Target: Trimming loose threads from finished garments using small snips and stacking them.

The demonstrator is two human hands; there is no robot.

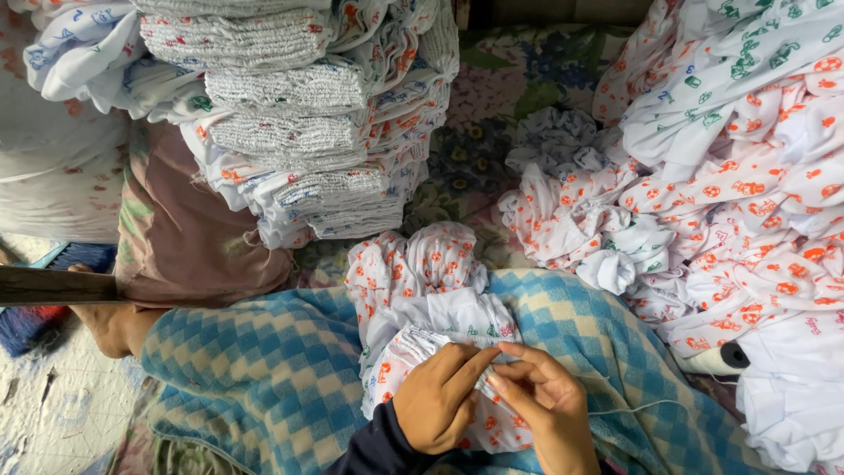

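Seen from the head camera, a white garment [422, 303] printed with orange figures lies bunched on a lap under a blue checked cloth [264, 369], at six o'clock in the frame. The left hand [437, 400] and right hand [545, 400] both pinch its gathered edge, a thin white thread [646, 406] trailing toward three o'clock. Keeping the pinch tight and the thread taut would likely serve best. A folded stack [308, 123] rises at eleven o'clock, a loose pile [721, 176] at two o'clock.

This looks like a home garment workplace set up on the floor. A tall stack of folded printed cloth pieces [308, 123] stands at the far left of a flowered mat [492, 132], a loose heap of the same printed garments [730, 176] fills its right side, and a brush [35, 308] lies on bare floor [53, 413].
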